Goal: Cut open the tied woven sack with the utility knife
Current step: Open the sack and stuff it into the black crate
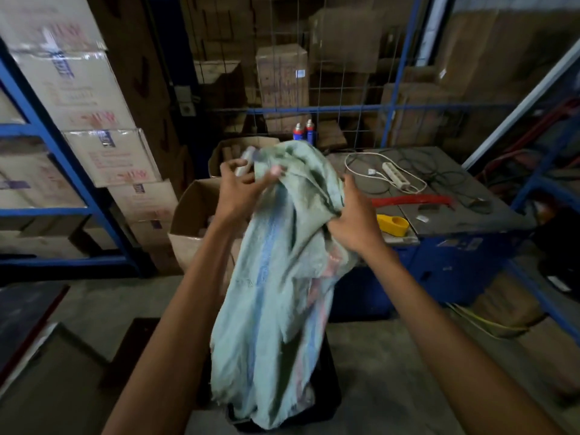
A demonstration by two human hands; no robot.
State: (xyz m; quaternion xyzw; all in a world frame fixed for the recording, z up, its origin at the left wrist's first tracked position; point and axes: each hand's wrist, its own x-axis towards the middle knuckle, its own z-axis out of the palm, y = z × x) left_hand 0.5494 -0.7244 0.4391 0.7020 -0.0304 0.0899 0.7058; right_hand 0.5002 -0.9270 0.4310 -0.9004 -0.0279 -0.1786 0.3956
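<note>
A pale green woven sack (273, 277) with a blue stripe hangs limp in front of me, its lower end over a dark crate (329, 400) on the floor. My left hand (238, 193) grips its upper left fold, fingers partly spread. My right hand (354, 221) is closed on the bunched upper right edge. A yellow object (392, 225), possibly the utility knife, lies on the bench edge just right of my right hand. I cannot see any tie on the sack.
A blue metal bench (455, 215) stands at right with a white power strip (396, 176), cables and a red strip (411, 200). Open cardboard boxes (194, 211) sit behind the sack. Blue racks of cartons (94, 120) line the left. Two spray cans (303, 130) stand at the back.
</note>
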